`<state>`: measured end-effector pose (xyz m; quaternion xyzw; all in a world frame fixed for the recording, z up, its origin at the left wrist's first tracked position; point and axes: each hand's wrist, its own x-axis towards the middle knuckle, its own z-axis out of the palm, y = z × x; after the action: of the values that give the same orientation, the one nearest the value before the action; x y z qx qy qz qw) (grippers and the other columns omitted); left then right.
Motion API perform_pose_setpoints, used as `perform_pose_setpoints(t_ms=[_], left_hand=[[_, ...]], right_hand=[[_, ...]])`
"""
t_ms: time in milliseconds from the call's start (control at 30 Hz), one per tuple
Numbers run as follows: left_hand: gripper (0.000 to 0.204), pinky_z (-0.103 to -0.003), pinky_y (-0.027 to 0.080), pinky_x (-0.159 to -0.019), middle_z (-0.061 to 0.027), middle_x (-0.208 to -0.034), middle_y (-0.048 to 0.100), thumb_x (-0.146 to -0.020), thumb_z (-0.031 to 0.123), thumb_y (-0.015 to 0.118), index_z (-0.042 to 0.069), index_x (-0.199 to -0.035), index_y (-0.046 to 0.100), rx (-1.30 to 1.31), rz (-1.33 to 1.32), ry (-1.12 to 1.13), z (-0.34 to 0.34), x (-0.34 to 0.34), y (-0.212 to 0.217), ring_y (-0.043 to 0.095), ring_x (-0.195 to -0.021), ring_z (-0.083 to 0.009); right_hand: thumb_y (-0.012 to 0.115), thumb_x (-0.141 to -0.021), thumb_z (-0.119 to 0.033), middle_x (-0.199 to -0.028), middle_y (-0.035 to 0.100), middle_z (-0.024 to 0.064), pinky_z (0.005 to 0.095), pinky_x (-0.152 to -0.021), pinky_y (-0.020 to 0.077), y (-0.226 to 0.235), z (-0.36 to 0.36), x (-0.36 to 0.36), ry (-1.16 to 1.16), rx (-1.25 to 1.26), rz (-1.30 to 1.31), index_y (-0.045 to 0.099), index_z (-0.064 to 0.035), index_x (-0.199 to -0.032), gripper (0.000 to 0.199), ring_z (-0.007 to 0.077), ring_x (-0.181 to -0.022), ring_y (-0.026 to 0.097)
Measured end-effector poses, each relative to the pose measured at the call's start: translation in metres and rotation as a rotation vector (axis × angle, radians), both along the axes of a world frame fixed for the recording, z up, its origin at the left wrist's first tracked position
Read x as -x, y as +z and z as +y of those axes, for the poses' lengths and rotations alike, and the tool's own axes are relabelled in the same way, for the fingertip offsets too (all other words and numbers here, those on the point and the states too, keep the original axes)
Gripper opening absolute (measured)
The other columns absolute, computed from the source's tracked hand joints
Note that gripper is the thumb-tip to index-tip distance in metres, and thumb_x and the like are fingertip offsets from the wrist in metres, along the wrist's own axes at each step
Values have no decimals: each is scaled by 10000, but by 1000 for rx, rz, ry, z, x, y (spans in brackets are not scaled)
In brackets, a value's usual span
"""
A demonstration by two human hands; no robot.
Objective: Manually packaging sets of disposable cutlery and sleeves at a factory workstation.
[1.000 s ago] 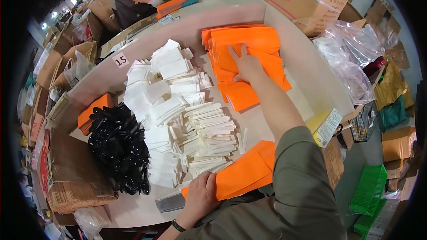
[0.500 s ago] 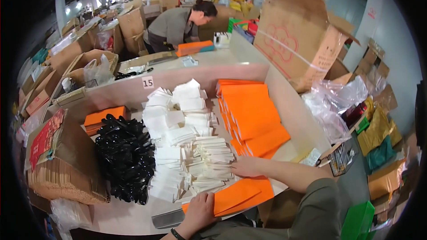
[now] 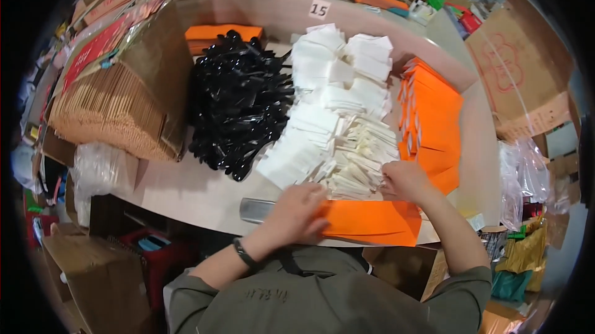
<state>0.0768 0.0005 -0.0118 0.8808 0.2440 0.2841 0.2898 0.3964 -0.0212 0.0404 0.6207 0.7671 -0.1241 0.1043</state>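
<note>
My left hand (image 3: pixel 294 210) lies over the left end of an orange paper sleeve (image 3: pixel 375 219) at the table's front edge, its fingers apart and slightly blurred. My right hand (image 3: pixel 406 180) is closed at the right edge of a pile of thin cream packets (image 3: pixel 359 154); its fingertips hide whatever is between them. White folded paper packets (image 3: pixel 313 132) spread behind and left of the cream ones. Farther left is a heap of glossy black plastic spoons (image 3: pixel 238 105). A fanned stack of orange sleeves (image 3: pixel 431 129) lies beyond my right hand.
A grey flat strip (image 3: pixel 255 210) sits left of my left hand. An open carton of packed brown card edges (image 3: pixel 114 114) stands at the left. More orange sleeves (image 3: pixel 217 35) lie behind the spoons. Raised panels (image 3: pixel 248 5) border the table; a large carton (image 3: pixel 520 67) is beyond.
The view has tipped downward. My left hand has loosened from pressing on the orange sleeve to fingers apart at its left end. My right hand remains by the cream packets.
</note>
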Motion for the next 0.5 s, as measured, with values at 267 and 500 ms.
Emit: perform_pose_setpoints(t_ms=[267,500], left_hand=[[288,-407,524,-842,-128,-1088,650,-809,59,699,71,-1094,661,33,278,595,42,147,-12,634,-1001,-333],[202,-401,537,-764,-103,-1059,624,-831,36,651,49,-1032,667,-381,219,558,113,122,-15,642,-902,-320]], right_hand=[[626,-817,-140,-848,657,137,445,-703,523,-18,5,93,-158,-297,390,660,-50,-864,106,349,-814,644],[598,-810,-89,-798,631,152,436,-673,542,-81,39,211,83,-294,254,620,-33,-832,64,357,-775,658]])
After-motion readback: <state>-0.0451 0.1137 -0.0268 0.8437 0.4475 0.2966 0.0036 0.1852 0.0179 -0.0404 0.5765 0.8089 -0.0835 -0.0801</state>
